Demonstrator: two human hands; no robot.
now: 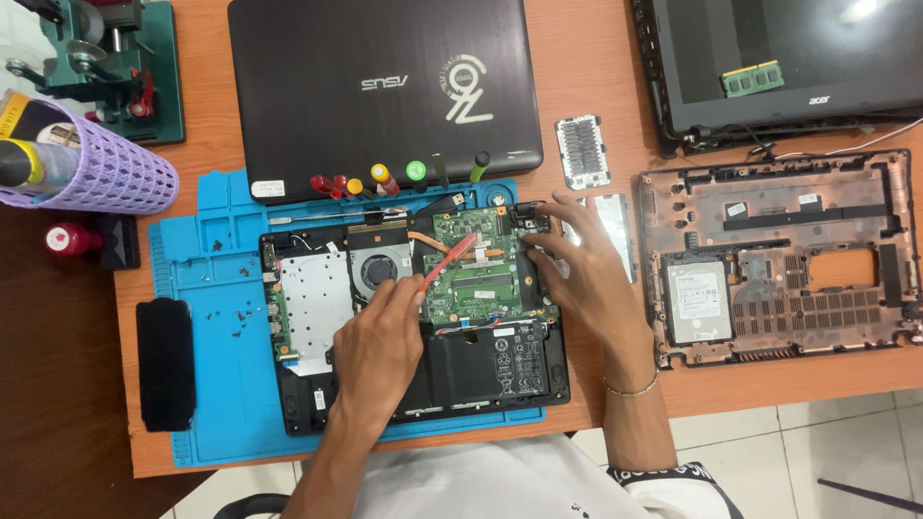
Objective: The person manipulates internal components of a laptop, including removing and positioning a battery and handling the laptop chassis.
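From the head view we've got the open laptop base [413,317] lying on the blue mat [216,384] on the table [596,67]. The left hand [380,341] is clenched round a red pry tool [447,261] whose tip sits on the green motherboard [481,274], while the right hand [582,274] pinches the corner by the hinge [532,219], fingers closed on it. Risk as we see it — if the tool slips it could scrape a trace or nick the orange ribbon cable [428,242], and those loose screws [236,317] on the mat could roll off. Hard to make out: what exactly the tip is under, and the left palm hides part of the battery [490,360].
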